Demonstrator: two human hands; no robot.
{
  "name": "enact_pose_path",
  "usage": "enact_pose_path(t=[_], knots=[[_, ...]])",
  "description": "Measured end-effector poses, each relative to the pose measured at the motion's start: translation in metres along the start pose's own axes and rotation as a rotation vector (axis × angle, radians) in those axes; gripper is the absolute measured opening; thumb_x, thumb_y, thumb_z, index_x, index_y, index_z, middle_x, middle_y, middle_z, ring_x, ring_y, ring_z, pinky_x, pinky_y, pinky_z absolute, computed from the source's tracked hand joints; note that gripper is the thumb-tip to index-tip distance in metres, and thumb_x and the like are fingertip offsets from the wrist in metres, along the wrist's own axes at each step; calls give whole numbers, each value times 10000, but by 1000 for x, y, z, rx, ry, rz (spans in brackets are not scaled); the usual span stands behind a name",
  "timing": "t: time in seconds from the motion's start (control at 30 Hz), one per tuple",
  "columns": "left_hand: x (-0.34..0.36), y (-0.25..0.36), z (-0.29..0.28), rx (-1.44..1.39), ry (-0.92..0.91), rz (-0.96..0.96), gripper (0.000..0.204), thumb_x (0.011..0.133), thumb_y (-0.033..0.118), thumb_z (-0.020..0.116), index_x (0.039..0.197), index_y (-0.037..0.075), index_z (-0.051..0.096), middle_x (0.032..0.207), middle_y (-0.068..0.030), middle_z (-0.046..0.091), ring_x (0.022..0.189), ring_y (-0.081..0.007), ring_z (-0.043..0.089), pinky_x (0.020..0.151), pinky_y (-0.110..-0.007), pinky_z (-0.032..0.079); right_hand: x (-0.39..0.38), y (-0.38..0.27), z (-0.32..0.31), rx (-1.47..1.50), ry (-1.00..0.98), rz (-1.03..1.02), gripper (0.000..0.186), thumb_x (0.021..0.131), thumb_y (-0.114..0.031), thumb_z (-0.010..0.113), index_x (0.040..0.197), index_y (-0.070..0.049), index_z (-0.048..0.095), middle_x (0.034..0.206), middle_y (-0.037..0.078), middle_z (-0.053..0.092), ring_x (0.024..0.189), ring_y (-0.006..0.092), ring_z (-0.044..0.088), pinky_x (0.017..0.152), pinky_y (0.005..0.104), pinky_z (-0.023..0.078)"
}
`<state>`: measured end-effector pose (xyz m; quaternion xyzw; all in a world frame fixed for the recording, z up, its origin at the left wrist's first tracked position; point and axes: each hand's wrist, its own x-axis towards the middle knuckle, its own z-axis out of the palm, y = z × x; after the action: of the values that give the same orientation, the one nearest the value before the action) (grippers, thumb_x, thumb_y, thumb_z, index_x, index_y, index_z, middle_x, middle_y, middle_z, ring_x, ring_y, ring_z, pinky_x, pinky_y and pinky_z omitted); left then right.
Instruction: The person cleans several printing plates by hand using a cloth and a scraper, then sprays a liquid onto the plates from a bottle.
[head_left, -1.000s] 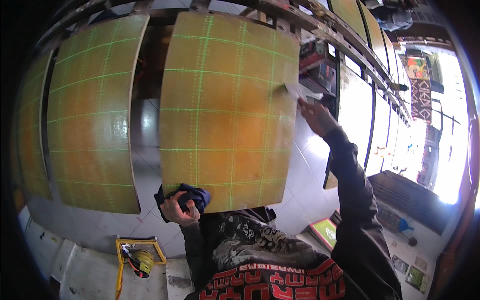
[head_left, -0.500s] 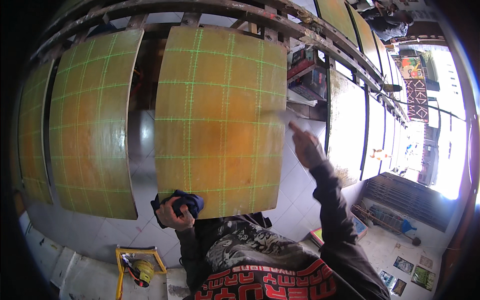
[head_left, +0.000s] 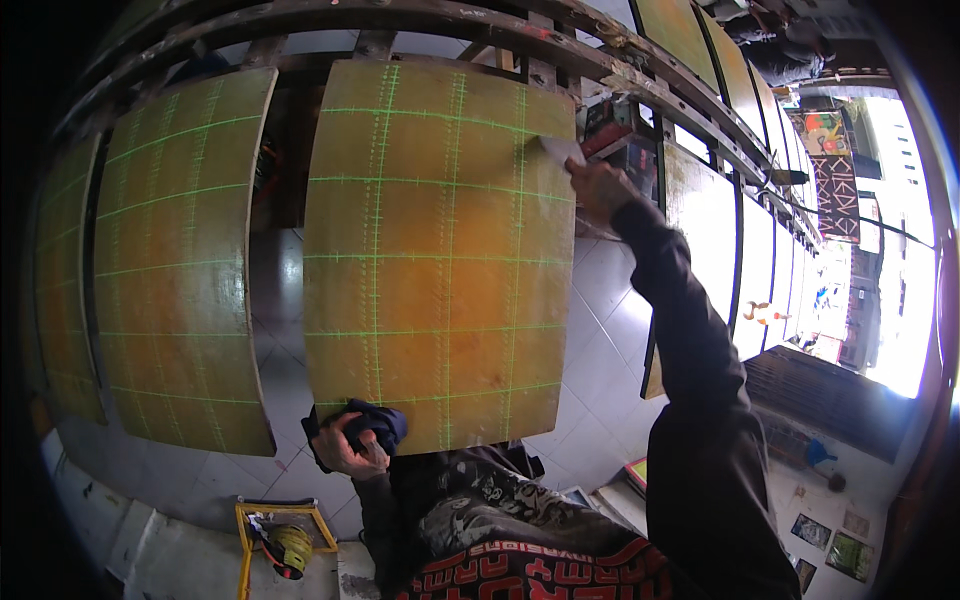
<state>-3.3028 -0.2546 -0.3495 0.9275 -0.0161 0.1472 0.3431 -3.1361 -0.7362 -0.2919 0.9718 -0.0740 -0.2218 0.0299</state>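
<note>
A yellowish board with green grid lines (head_left: 420, 295) lies in front of me. My left hand (head_left: 350, 445) grips a bunched dark blue cloth (head_left: 378, 424) at the board's near left corner. My right hand (head_left: 600, 187) is closed on a flat scraper (head_left: 560, 152) near the upper right part of that board; whether the blade touches the surface I cannot tell. A similar gridded board (head_left: 178, 270) lies to the left, with another (head_left: 62, 280) beyond it.
A wooden rack (head_left: 430, 25) runs behind the boards. More boards (head_left: 695, 235) line the right side, a person (head_left: 790, 45) at the far top right. Below are a tiled floor (head_left: 590, 360) and, bottom left, a yellow frame (head_left: 243, 560) with a yellow-green object (head_left: 290, 548).
My right hand and scraper dropped down the board's right side half a second ago and are now back near the top. My left hand stays on the cloth at the corner.
</note>
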Motion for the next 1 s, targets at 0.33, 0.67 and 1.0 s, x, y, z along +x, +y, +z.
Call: enact_pose_path(t=[0.33,0.67,1.0], knots=[[-13,-16,9,4,67,-41,522,843,621,449,714,143,614,642,-53,489,597,-263,451,546,-375,341,60,-1,-36,458,505,45,414,932,-221,445,1329,-105,476,946,142,680,657,149,628,597,327,492],[-16,-14,10,-9,89,-10,515,854,605,449,710,146,631,625,-52,468,575,-256,437,537,-369,333,-86,-201,-38,665,458,-253,381,940,-132,439,1313,-57,471,837,164,650,549,214,597,555,335,483],[-5,-14,1,-386,109,-341,440,883,455,509,899,30,622,785,-91,561,720,-236,533,654,-346,426,-171,-243,-22,2421,-1218,-95,414,990,-388,335,929,-7,485,585,15,398,330,77,389,258,232,319]])
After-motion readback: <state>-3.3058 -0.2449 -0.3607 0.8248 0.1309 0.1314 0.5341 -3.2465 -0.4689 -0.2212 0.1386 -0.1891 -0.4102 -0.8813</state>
